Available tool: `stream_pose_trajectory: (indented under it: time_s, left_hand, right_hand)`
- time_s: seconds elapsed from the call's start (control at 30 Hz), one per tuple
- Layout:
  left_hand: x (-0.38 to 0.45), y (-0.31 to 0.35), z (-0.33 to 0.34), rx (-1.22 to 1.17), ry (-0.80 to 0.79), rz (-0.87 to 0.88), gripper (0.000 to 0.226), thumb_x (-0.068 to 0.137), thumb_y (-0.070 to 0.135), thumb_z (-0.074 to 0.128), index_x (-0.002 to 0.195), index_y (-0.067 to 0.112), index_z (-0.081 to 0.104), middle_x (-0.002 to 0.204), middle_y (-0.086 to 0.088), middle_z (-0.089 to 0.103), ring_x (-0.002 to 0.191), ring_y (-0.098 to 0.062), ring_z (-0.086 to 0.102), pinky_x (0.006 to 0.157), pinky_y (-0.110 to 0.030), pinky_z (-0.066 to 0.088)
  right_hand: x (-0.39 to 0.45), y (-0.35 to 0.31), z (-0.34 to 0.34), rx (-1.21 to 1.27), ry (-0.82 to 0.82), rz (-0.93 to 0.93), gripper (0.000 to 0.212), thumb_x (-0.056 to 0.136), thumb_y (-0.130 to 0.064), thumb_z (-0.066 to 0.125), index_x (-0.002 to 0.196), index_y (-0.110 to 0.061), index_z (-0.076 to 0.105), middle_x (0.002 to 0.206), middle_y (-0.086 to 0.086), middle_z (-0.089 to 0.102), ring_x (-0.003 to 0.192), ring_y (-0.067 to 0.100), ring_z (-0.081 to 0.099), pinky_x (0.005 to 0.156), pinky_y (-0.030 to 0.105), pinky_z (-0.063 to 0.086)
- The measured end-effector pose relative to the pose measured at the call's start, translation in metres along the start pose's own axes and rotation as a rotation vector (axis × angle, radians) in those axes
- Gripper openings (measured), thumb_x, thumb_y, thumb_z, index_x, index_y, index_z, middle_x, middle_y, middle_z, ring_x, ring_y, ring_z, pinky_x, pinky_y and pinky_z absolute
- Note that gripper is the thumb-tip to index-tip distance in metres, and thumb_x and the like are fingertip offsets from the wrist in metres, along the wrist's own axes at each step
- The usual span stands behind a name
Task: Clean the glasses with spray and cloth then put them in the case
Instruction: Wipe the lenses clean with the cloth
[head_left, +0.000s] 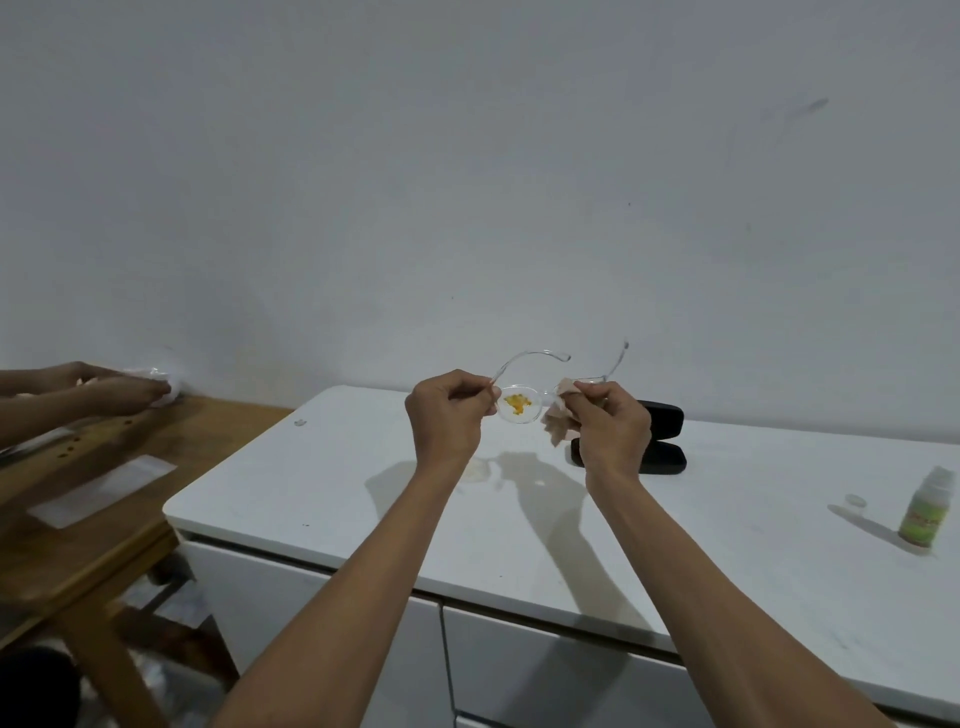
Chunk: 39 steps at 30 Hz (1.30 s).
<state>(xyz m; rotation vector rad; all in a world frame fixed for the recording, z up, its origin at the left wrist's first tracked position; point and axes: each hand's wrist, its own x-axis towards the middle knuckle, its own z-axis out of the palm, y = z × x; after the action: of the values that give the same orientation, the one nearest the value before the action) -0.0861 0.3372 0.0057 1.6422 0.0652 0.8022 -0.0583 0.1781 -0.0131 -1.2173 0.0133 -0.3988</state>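
Two hands: I see both up in the air over the white counter, holding one pair of glasses between them.
Glasses: the clear-framed glasses are off the counter, arms open and pointing away from me.
Left hand: my left hand pinches the frame at the hinge corner, fingers curled.
Right hand: my right hand pinches a tan cloth around the other lens, so that lens is hidden.
Dirt: the lens I can see has a yellow-orange smear on it, so I think it is not clean yet.
How they feel: I guess the glasses are very light, thin and easy to bend or snap. The lenses may be slippery if wet.
Where to hold: I would keep hold of the frame edge by the hinge, not the lens or the thin arms.
Cloth: soft and floppy, so it needs fingers behind it to rub.
Case: the black glasses case lies open on the counter behind my right hand.
Spray: the small green spray bottle stands far to the right, its small clear cap just beside it.
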Motion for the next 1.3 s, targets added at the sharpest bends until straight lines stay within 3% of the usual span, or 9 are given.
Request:
stream_pose_trajectory:
  time_s: [0.17,0.27,0.4,0.57,0.8,0.97,1.07,1.2,1.3]
  left_hand:
    - [0.004,-0.005,-0.01,0.04,-0.007,-0.02,0.007,0.076,-0.004,0.081,0.078,0.002,0.078,0.068,-0.013,0.074,0.06,-0.021,0.071,0.07,-0.033,0.062]
    - [0.004,0.0,-0.01,0.068,-0.025,0.016,0.009,0.077,-0.004,0.08,0.075,0.003,0.076,0.066,-0.013,0.073,0.061,-0.024,0.071,0.067,-0.029,0.058]
    - [-0.002,0.006,-0.004,0.056,-0.025,0.051,0.008,0.077,-0.004,0.08,0.074,0.002,0.075,0.065,-0.012,0.073,0.063,-0.028,0.073,0.069,-0.035,0.06]
    - [-0.013,0.012,0.009,0.007,0.012,0.073,0.009,0.077,-0.007,0.077,0.074,0.002,0.076,0.064,-0.007,0.073,0.064,-0.027,0.074,0.071,-0.038,0.061]
    - [-0.01,0.013,0.008,-0.015,0.086,0.048,0.015,0.077,-0.007,0.073,0.071,0.006,0.075,0.064,-0.008,0.073,0.065,-0.03,0.074,0.072,-0.041,0.062]
    - [-0.003,0.005,-0.002,-0.004,0.09,-0.001,0.011,0.078,-0.005,0.078,0.074,0.006,0.077,0.065,-0.008,0.074,0.059,-0.023,0.074,0.072,-0.042,0.064]
    - [0.0,0.004,-0.011,-0.007,0.052,-0.028,0.006,0.078,-0.004,0.081,0.078,0.0,0.077,0.068,-0.013,0.074,0.055,-0.017,0.071,0.067,-0.035,0.063]
    - [0.001,0.007,-0.017,0.006,0.012,0.001,0.005,0.077,-0.005,0.081,0.078,-0.002,0.077,0.07,-0.016,0.074,0.057,-0.02,0.07,0.066,-0.028,0.061]
    - [-0.003,0.009,-0.016,0.012,0.008,0.031,0.007,0.077,-0.006,0.08,0.076,-0.001,0.076,0.07,-0.014,0.075,0.059,-0.021,0.072,0.065,-0.025,0.06]
  right_hand:
    - [0.007,-0.004,-0.015,-0.15,-0.138,0.036,0.007,0.082,-0.003,0.079,0.079,-0.001,0.072,0.079,0.02,0.076,0.072,0.04,0.075,0.076,0.055,0.061]
    - [0.006,-0.003,-0.018,-0.125,-0.07,0.01,0.012,0.084,-0.005,0.078,0.075,-0.008,0.072,0.072,0.009,0.075,0.067,0.023,0.073,0.077,0.04,0.059]
    - [0.001,-0.007,-0.005,0.03,0.125,-0.036,0.014,0.087,-0.007,0.076,0.076,-0.014,0.069,0.073,0.003,0.07,0.063,0.011,0.065,0.054,0.022,0.053]
    - [0.009,-0.013,0.018,0.269,0.258,0.031,0.021,0.082,-0.001,0.075,0.072,-0.016,0.065,0.07,0.008,0.073,0.069,0.027,0.071,0.073,0.043,0.063]
    - [0.014,-0.011,0.017,0.135,0.026,-0.008,0.016,0.083,0.008,0.073,0.078,-0.003,0.062,0.078,0.008,0.072,0.065,0.028,0.067,0.056,0.035,0.053]
    - [0.013,-0.012,-0.006,-0.022,-0.218,-0.005,0.019,0.085,0.005,0.073,0.074,0.001,0.058,0.083,0.039,0.069,0.057,0.042,0.065,0.061,0.044,0.052]
    - [0.009,-0.016,-0.02,-0.056,-0.316,0.011,0.019,0.084,0.01,0.072,0.077,0.011,0.055,0.081,0.042,0.067,0.059,0.053,0.065,0.062,0.049,0.057]
    - [0.011,-0.016,-0.028,-0.054,-0.189,0.012,0.024,0.083,0.01,0.073,0.068,-0.004,0.061,0.075,0.017,0.075,0.061,0.034,0.067,0.07,0.045,0.056]
    - [0.011,-0.019,-0.019,0.006,-0.086,0.008,0.033,0.083,0.005,0.073,0.061,-0.017,0.061,0.074,0.014,0.073,0.062,0.031,0.062,0.066,0.045,0.052]
